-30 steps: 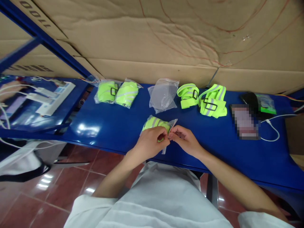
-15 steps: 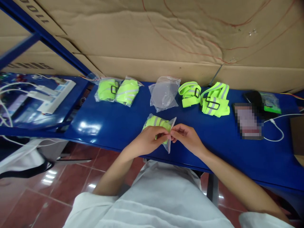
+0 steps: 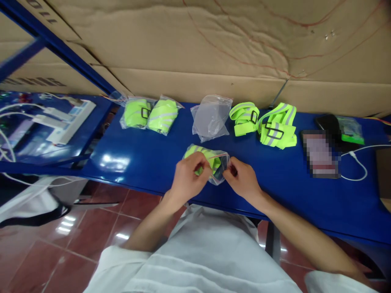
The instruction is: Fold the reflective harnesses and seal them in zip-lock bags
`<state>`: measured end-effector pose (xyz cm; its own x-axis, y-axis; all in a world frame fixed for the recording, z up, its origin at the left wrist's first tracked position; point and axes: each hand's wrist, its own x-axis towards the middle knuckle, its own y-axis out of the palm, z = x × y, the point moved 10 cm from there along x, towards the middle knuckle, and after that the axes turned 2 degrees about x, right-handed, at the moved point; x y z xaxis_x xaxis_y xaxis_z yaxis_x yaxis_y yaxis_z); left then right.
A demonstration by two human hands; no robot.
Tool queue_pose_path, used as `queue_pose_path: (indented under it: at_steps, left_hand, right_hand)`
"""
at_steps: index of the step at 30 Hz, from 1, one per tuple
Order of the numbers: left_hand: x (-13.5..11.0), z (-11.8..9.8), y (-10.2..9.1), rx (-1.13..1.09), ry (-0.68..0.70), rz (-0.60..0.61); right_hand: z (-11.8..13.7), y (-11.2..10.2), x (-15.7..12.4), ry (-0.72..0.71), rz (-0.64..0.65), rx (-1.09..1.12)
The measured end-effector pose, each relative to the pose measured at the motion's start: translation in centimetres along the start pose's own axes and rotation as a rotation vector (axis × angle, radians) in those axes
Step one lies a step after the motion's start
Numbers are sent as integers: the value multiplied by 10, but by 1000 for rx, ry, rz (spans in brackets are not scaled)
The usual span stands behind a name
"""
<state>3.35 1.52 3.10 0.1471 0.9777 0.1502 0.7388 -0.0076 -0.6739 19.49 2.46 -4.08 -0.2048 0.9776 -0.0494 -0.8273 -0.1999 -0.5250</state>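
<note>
Clear bag (image 3: 219,178), yellow-green strap (image 3: 199,151) inside: nr tabletop (image 3: 146,162) front edge, ctr. L hand (image 3: 190,176) grip: pinched on bag. R hand (image 3: 244,179) grip: pinched on bag mouth. Back edge: 2 bagged straps (image 3: 163,116), flat bags (image 3: 210,116), 2 loose straps (image 3: 281,139).

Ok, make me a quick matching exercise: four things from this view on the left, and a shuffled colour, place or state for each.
1. Nearest bag
2. Flat clear bags
3. Loose straps
4. Power strip

A. White, at the far left, with plugs in it
B. Neon yellow-green, unbagged
C. Strap inside, held by the left hand and right hand
D. Between bagged straps and unbagged ones

Pairs: 1-C, 2-D, 3-B, 4-A
</note>
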Motion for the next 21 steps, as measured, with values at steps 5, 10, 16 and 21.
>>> queue_pose_path:
  at_steps: [5,10,16,21]
  left_hand:
    - [-10,-6,-30,73,-8,-264]
    - [-19,-21,-7,54,117,-192]
    - [-23,-26,-7,236,492,-19]
    - [-8,56,1,84,30,55]
  right_hand:
    - [7,-10,-4,-37,-95,-76]
    - [36,-15,-15,-292,-121,-167]
    - [8,-13,-3,-74,39,-287]
    - [-9,13,1,45,275,39]
